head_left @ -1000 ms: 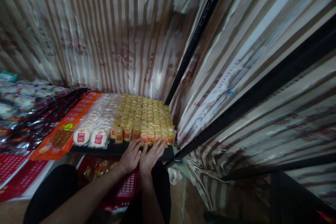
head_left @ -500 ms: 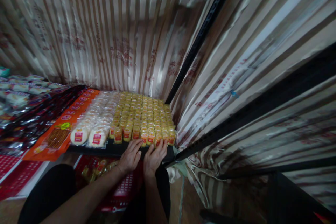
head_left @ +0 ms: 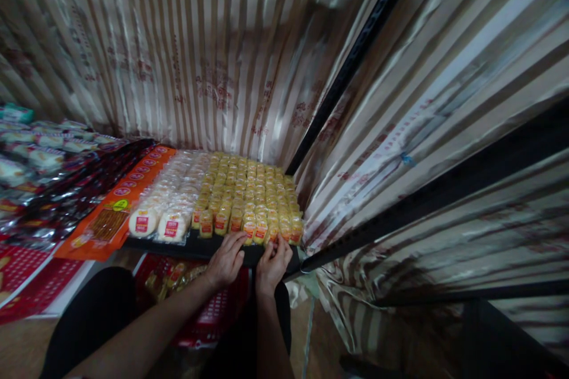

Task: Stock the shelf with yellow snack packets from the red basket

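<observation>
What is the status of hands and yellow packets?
Left hand, right hand: both at front of yellow packets. Packets in rows on black shelf. Nothing visibly blocking.

A person's bare left hand (head_left: pixel 226 262) is extending its fingers to the front of small yellow snack packets in clear wrappers (head_left: pixel 249 192), while the bare right hand (head_left: pixel 272 265) is bending its fingers against them farther right, its exact grip being hard to see. The packets are standing in close rows on a flat black shelf (head_left: pixel 198 247). Left of them, round white crackers in clear wrappers (head_left: pixel 172 226) are forming 2 rows, 2 red labels facing forward. A flat orange plastic snack bag (head_left: pixel 106 226) is lying alongside. Behind, a striped beige-and-brown fabric curtain (head_left: pixel 195 41) is hanging.
</observation>
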The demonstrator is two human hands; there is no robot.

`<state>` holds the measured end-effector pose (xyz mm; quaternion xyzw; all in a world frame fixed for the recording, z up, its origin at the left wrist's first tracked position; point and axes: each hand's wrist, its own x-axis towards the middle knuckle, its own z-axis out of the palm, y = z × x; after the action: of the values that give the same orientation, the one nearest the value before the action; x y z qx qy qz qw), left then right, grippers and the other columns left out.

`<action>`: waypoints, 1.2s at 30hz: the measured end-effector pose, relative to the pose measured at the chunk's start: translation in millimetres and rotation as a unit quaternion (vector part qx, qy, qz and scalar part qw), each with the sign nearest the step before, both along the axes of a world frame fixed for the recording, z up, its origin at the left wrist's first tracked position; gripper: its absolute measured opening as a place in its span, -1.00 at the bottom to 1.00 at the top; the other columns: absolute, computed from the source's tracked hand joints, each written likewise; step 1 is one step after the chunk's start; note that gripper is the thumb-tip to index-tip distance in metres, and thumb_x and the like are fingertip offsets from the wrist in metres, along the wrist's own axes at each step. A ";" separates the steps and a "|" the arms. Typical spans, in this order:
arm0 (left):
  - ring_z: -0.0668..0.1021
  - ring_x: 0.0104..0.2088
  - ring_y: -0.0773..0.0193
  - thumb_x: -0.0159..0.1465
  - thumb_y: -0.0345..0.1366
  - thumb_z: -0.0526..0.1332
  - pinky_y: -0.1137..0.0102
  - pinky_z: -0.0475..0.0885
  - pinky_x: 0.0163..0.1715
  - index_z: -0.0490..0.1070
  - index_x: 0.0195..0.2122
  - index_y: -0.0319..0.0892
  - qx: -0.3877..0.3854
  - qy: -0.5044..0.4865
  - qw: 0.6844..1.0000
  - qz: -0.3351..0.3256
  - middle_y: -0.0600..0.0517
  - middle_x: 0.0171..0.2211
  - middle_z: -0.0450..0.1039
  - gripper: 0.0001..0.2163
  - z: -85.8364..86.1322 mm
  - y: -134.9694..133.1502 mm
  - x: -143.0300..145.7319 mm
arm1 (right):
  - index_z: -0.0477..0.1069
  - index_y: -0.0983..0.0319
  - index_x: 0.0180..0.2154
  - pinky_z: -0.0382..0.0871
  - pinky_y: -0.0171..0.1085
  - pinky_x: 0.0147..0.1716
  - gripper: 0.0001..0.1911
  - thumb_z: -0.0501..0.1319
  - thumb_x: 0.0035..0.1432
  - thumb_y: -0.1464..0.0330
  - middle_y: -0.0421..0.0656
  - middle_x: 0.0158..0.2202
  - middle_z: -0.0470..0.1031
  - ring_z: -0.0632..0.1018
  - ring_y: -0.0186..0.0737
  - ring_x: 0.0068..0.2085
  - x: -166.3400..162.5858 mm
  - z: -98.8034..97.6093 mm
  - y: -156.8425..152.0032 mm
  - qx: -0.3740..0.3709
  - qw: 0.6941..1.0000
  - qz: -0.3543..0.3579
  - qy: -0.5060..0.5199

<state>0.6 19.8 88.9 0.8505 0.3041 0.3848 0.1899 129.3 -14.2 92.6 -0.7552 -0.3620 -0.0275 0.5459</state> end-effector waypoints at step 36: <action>0.27 0.08 0.13 0.27 -0.39 -0.09 0.11 0.23 0.08 0.18 0.07 -0.34 -0.009 0.006 1.000 -0.027 -0.22 0.05 0.24 -0.65 0.5 2.3 -1.4 | 0.39 0.25 -0.17 0.24 -0.15 -0.07 -0.71 0.02 0.18 0.26 -0.03 -0.19 0.35 0.36 -0.15 -0.09 -6.7 -10.1 3.7 -0.036 0.983 0.108 -0.141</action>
<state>-0.7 22.1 89.4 0.8589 0.2855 0.3718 0.2062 122.6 -10.4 82.5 -0.7196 -0.5152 -0.0614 0.4615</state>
